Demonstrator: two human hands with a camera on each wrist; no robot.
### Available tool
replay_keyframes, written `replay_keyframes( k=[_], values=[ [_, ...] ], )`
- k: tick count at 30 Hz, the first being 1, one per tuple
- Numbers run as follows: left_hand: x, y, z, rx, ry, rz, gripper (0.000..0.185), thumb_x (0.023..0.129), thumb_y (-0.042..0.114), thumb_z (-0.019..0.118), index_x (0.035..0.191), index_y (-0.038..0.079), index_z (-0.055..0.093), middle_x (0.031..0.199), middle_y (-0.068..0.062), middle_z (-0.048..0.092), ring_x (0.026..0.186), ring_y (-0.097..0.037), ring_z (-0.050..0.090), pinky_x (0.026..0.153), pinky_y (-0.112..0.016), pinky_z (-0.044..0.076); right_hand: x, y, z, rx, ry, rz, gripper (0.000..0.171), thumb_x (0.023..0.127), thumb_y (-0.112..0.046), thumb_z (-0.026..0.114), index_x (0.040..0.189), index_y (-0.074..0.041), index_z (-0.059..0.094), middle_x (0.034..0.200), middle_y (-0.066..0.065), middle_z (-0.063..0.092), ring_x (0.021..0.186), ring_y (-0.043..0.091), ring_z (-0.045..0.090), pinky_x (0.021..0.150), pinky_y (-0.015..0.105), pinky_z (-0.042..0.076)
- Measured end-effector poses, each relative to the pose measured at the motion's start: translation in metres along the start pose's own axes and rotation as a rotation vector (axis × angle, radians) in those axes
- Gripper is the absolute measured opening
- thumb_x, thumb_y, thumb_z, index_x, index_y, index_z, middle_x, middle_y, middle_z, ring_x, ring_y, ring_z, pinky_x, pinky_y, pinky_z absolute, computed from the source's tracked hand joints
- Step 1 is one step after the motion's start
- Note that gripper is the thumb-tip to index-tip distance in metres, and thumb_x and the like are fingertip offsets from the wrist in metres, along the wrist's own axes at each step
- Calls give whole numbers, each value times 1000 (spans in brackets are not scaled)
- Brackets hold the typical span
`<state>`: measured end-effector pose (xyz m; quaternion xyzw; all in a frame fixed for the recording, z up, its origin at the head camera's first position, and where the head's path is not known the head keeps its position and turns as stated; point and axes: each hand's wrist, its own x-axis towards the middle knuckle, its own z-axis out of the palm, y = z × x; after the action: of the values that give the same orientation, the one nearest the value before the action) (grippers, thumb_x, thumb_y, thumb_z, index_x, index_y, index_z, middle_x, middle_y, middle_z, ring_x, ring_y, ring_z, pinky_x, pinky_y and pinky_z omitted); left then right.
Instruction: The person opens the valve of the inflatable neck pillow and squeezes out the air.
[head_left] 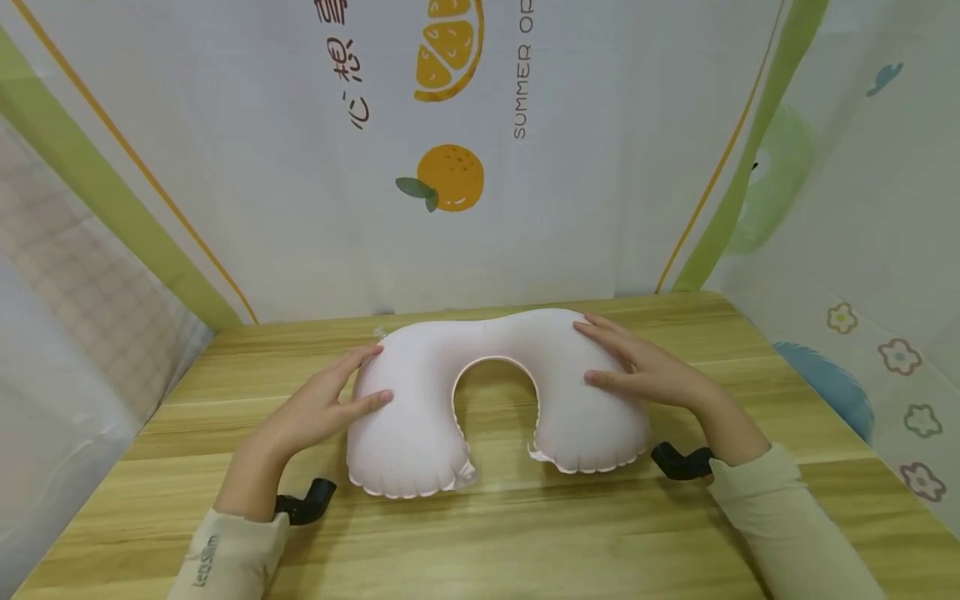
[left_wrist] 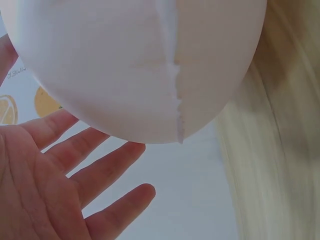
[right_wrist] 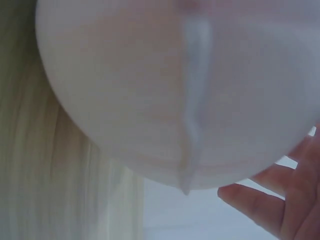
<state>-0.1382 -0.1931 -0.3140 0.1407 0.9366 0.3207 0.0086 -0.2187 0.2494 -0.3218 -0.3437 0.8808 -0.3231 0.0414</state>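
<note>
Pillow: a pale, puffy U-shaped pillow [head_left: 487, 340] sits on the wooden worktop [head_left: 487, 550], close to the far edge and about midway between the side edges, its gap facing the near side.
Left hand: the left hand [head_left: 322, 402] touches the pillow's left lobe, fingers and thumb spread and fairly straight, resting on it without a grip.
Right hand: the right hand [head_left: 645, 367] lies against the right lobe, fingers extended, thumb apart, likewise touching without a grip.
Hidden: the pillow covers part of the worktop's far edge; its underside is out of sight, as are some right fingertips in the right wrist view, which is blurred.
Cut off: the worktop's near edge, both forearms, and an orange slice [head_left: 450, 50] on the backdrop [head_left: 262, 208].
Hard to make out: a small clear bit [head_left: 379, 332] by the left fingertips.
Sleeve writing: the left sleeve [head_left: 232, 554] seems to read "LetsSlim".
Backdrop writing: sideways "SUMMER OR", cut at the top; opposite, the Chinese characters "心想", the next one cropped.
</note>
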Motion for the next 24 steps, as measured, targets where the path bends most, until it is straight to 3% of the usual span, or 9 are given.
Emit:
replay_keyframes(
  k=[13, 24],
  values=[
    [-10, 8, -2, -3, -14, 33, 74, 96, 47, 62, 154, 11, 34, 160, -16, 32, 147, -42, 30, 112, -68, 33, -11, -8, -5, -36, -33, 23, 75, 95, -37, 67, 158, -20, 29, 166, 13, 17, 152, 42, 18, 115, 67, 25],
    [-11, 12, 0, 21, -15, 35, 73, 96, 48, 60, 154, 11, 34, 160, -16, 33, 147, -42, 30, 113, -66, 32, -16, -6, -8, -7, -62, 27, 75, 96, -36, 65, 159, -20, 27, 166, 15, 16, 149, 46, 23, 108, 69, 37]
  ],
)
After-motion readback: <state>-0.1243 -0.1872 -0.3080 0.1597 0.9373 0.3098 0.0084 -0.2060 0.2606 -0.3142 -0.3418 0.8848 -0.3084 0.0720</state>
